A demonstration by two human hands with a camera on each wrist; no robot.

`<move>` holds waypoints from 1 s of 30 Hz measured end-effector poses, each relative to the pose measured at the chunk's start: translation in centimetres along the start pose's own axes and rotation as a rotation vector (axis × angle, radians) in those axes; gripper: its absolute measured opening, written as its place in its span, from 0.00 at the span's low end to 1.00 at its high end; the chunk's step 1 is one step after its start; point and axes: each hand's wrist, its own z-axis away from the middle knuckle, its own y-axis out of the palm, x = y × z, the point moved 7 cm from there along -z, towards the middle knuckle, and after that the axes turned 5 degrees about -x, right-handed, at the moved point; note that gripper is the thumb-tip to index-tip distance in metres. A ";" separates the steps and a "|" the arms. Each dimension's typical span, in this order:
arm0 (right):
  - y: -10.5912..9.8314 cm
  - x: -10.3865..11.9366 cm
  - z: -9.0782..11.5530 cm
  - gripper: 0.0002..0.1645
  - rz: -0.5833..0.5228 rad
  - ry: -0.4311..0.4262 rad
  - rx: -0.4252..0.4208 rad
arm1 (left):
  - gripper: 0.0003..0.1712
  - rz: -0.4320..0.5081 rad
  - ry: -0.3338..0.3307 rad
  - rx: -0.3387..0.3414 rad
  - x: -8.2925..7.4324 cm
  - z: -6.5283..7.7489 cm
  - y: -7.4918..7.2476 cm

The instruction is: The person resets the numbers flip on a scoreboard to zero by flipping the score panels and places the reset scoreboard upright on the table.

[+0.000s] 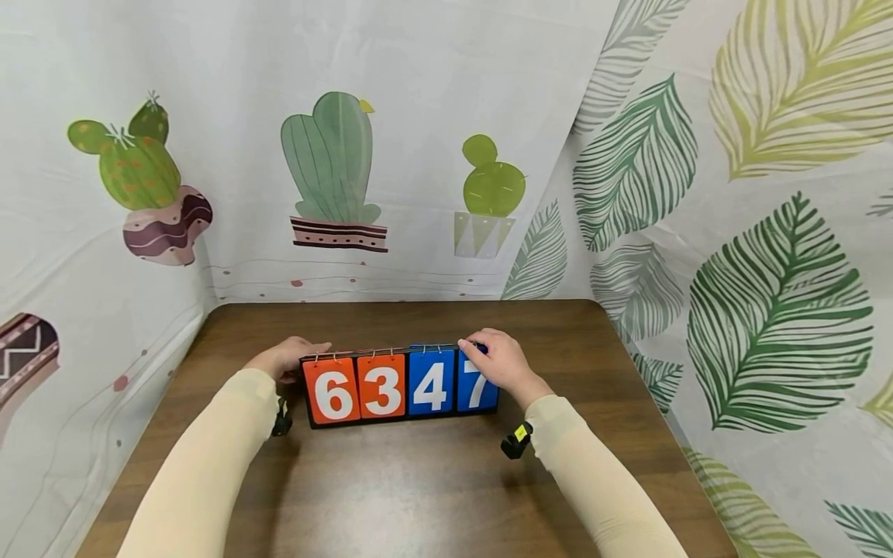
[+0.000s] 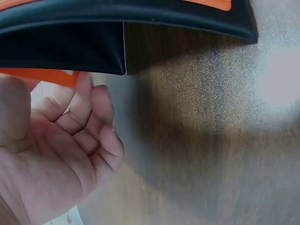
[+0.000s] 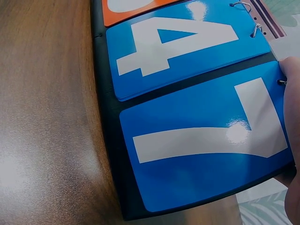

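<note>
A tabletop flip scoreboard (image 1: 407,421) stands tent-like on the table, its ringed cards showing 6, 3, 4 and 7. Two orange cards (image 1: 334,425) make up its left half and two blue cards (image 3: 206,174) its right half. My left hand (image 1: 287,355) is at the left end, mostly behind the black stand. In the left wrist view, this hand (image 2: 70,150) has curled fingers, with thumb and fingertips at an orange card (image 2: 51,76) on the back side. My right hand (image 1: 504,360) grips the top right corner, thumb in front over part of the 7.
The brown wooden table (image 1: 391,496) has rounded far corners. Behind it hangs a white cloth (image 1: 418,62) printed with cacti, and a leaf-patterned cloth (image 1: 767,333) hangs to the right. Both wrists carry small black cameras (image 1: 515,443).
</note>
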 end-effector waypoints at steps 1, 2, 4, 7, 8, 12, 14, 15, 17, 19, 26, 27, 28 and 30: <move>0.0 0.0 0.0 0.27 0.002 -0.001 0.000 | 0.35 -0.002 0.003 0.005 -0.1 0.1 0.1; 0.0 0.0 0.0 0.27 0.002 -0.001 0.000 | 0.35 -0.009 0.012 0.010 -0.2 0.1 0.1; 0.0 0.0 0.0 0.28 0.002 0.000 0.002 | 0.33 -0.004 0.019 0.013 -0.3 0.1 0.3; 0.0 -0.1 0.0 0.29 0.003 0.007 0.010 | 0.29 0.014 0.039 0.020 -0.3 0.0 0.5; 0.1 -0.1 0.0 0.29 0.003 0.009 0.012 | 0.28 0.029 0.042 0.017 -0.2 -0.1 0.5; 0.1 -0.2 0.0 0.29 0.004 0.007 0.016 | 0.28 0.095 0.058 0.002 -0.1 -0.7 0.4; 0.1 -0.2 0.0 0.28 0.003 0.003 0.012 | 0.30 0.129 0.063 -0.016 -0.1 -1.0 0.1; 0.1 -0.2 0.0 0.28 0.003 0.000 0.010 | 0.30 0.148 0.061 -0.024 -0.1 -1.2 -0.1; 0.1 -0.2 0.0 0.27 0.002 -0.003 0.006 | 0.30 0.199 0.052 -0.038 -0.1 -1.4 -0.3; 0.1 -0.2 0.0 0.27 0.000 -0.004 0.003 | 0.29 0.232 0.052 -0.053 -0.4 -1.5 -0.6; 0.0 -0.1 0.0 0.27 -0.007 0.000 0.000 | 0.28 0.364 0.071 -0.106 -2.3 -1.2 -1.6; 0.0 -0.1 0.0 0.27 -0.007 0.000 -0.001 | 0.27 0.392 0.069 -0.112 -2.5 -1.1 -1.7; 0.0 -0.1 0.0 0.27 -0.006 0.000 -0.001 | 0.27 0.420 0.067 -0.113 -2.8 -1.0 -1.8; 0.0 -0.1 0.0 0.27 -0.006 0.000 -0.002 | 0.26 0.481 0.066 -0.102 -3.4 -0.8 -1.9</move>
